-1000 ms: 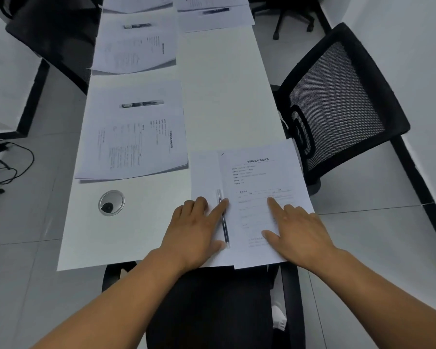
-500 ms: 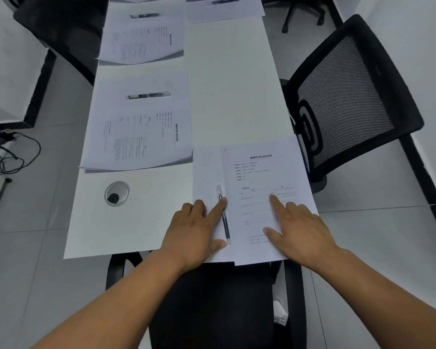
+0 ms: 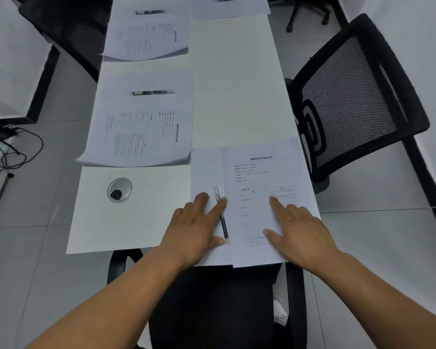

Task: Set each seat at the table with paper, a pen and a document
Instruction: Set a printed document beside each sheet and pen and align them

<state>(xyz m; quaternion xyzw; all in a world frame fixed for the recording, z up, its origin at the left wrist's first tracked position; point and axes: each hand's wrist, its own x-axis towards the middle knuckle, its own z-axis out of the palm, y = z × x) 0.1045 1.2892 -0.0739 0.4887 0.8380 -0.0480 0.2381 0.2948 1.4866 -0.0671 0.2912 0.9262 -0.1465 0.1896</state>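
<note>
At the near end of the white table point(image 3: 237, 84) lies a blank sheet point(image 3: 205, 170) with a printed document point(image 3: 259, 177) overlapping its right side. A dark pen point(image 3: 221, 215) lies along the seam between them. My left hand point(image 3: 196, 227) rests flat on the blank sheet, index finger and thumb touching the pen. My right hand point(image 3: 297, 230) presses flat on the document with fingers straight. Farther along the left side, another set of papers point(image 3: 139, 127) carries a pen point(image 3: 152, 92), and a further set point(image 3: 146, 34) lies beyond it.
A black mesh chair point(image 3: 350, 102) stands at the table's right side. Another black chair point(image 3: 212, 298) is tucked under the near end. A round cable grommet point(image 3: 120, 190) sits in the tabletop at left. Cables point(image 3: 13, 152) lie on the floor far left.
Both hands stay on the near papers and pen. The view has shifted slightly, tilting down so the far sets sit higher in frame.
</note>
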